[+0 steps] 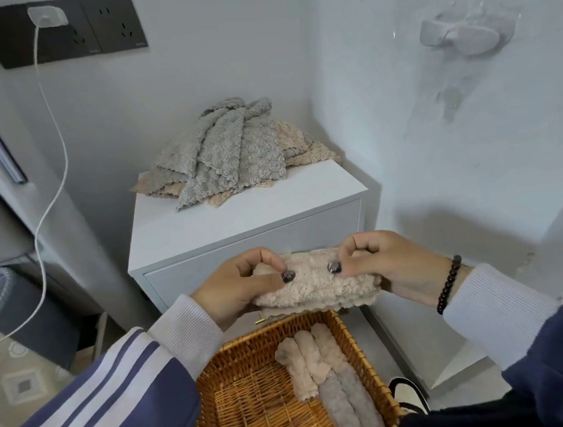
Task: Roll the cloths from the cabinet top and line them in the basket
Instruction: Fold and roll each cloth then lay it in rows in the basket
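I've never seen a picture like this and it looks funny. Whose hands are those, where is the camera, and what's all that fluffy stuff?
The camera sits on a person's head, looking down, so you see their own two hands. The left hand and right hand both pinch a beige cloth, which they are rolling up. Behind it, a pile of cloths lies on a white cabinet. Below the hands is a wicker basket holding rolled cloths, beige and grey, lined up side by side.
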